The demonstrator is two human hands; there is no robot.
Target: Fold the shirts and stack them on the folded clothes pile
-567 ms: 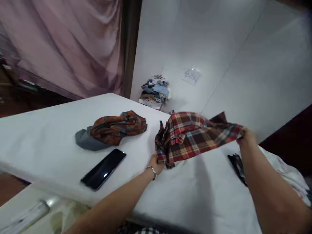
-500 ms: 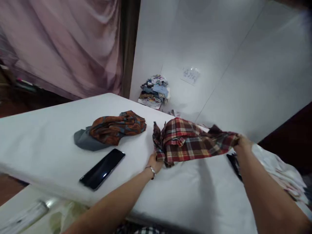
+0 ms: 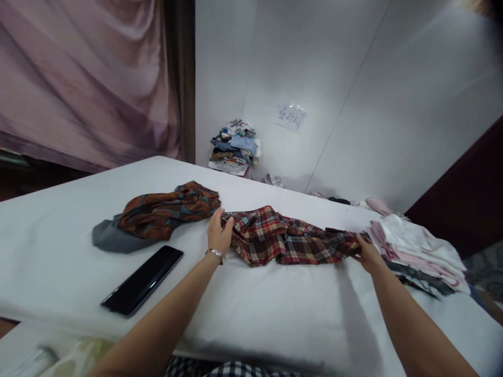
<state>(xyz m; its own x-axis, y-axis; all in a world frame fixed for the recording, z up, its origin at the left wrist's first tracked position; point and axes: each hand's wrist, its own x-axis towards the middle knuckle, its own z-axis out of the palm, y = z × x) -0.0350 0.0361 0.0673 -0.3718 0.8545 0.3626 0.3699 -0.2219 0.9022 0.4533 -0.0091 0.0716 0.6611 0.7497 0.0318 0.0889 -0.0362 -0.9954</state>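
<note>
A red plaid cloth lies stretched out and rumpled on the white table. My left hand, with a bracelet at the wrist, pinches the cloth's left end. At the cloth's right end my right hand grips the fabric, fingers closed on it. Both hands rest low on the table surface.
An orange-and-blue patterned cloth lies over a grey one at the left. A black phone lies near the front edge. A stack of folded clothes sits at the right. More clothes are piled at the back wall.
The plaid cloth was held up off the table between both hands; now it has come down and lies spread along the surface. The camera view has shifted right, showing the folded stack.
</note>
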